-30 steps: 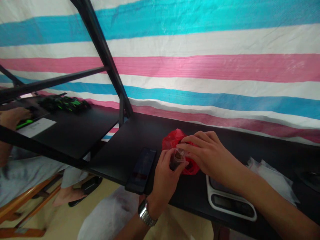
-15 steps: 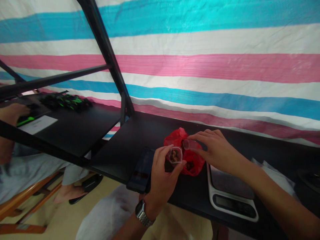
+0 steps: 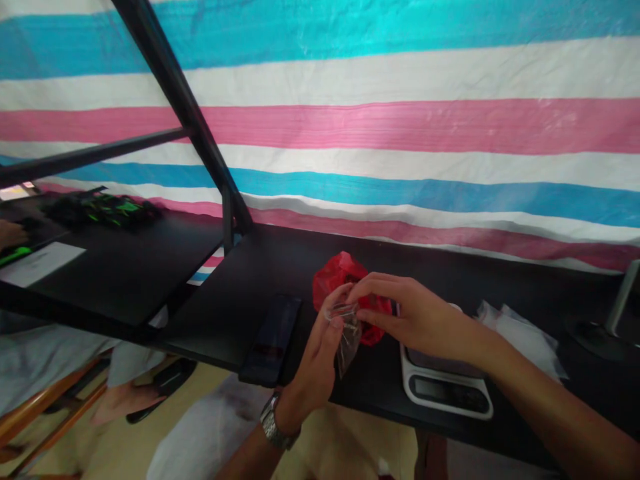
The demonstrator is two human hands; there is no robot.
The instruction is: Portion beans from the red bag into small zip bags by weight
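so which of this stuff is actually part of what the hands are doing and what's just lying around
In use: the clear plastic bag pinched in the left hand, the right hand at its top, and probably the red plastic bag right behind them.

Lying about, untouched: the black smartphone, digital kitchen scale, white plastic bags.

Tarp [image 3: 380, 127]: horizontal cyan, white and pink stripes. Plastic bag [image 3: 335, 280]: red. Pouch [image 3: 347, 343]: clear. Surface [image 3: 280, 267]: black. Scale [image 3: 445, 393]: white.
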